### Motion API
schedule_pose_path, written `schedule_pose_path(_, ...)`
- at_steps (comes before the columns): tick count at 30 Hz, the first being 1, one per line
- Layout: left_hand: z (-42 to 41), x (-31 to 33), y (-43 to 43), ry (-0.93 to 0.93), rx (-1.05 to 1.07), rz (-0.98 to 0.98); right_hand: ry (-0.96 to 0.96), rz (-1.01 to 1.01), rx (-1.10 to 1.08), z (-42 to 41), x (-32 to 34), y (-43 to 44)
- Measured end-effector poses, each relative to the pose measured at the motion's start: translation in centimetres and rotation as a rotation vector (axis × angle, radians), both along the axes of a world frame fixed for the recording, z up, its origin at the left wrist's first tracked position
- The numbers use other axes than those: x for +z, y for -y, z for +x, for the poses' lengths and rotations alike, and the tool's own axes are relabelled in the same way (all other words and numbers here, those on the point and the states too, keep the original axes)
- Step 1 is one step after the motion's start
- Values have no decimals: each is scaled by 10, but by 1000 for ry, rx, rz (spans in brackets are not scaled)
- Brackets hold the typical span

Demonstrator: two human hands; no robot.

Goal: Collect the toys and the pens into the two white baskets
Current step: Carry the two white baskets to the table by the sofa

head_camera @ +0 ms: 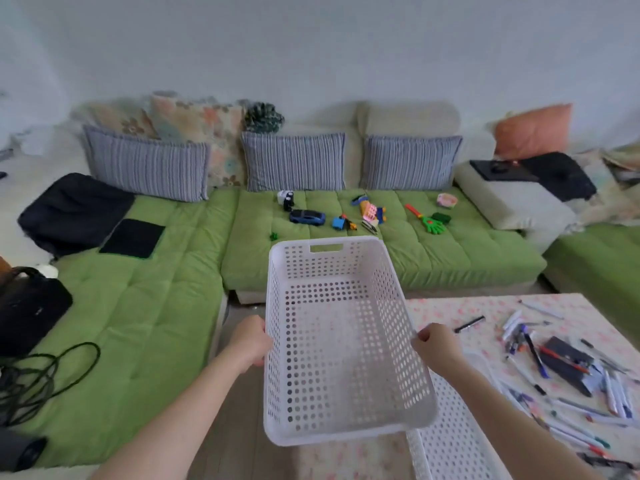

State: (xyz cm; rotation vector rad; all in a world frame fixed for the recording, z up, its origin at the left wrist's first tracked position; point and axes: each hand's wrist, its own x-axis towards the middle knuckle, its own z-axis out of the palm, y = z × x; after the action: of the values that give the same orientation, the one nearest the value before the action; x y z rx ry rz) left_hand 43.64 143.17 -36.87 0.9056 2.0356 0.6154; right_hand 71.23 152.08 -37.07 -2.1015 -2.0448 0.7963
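Observation:
I hold an empty white perforated basket (341,344) in the air between me and the sofa. My left hand (250,341) grips its left rim and my right hand (437,346) grips its right rim. A second white basket (450,445) stands on the table below my right arm, partly hidden. Toys lie on the green sofa seat: a blue car (307,216), a black-and-white toy (286,199), a small blue truck (343,222), a pink and yellow block toy (371,210), a green hand clapper (427,220) and a pink ring (446,200). Several pens (533,351) lie scattered on the table.
The table (450,308) with a floral cloth stands at the right. The green sofa (138,306) wraps around the left and back, with striped cushions (293,161), a black bag (71,211), a black pad (133,238) and a dark cable (45,375). A dark case (564,363) lies among the pens.

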Motion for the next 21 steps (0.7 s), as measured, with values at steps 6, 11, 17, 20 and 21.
schedule_pose_path(6,-36,95,4,-6,56,143,-116,155,70,-37,82,-16)
schedule_pose_path(11,-71,161,12,38,128,279,-251,236,99,-77,140,-17)
schedule_pose_path(17,-123,206,18,97,226,406,-425,281,62,-128,188,-12)
schedule_pose_path(20,-161,216,19,122,229,438,-555,280,22,-158,208,-5)
schedule_pose_path(21,-176,222,17,116,230,437,-589,277,11,-169,215,-4)
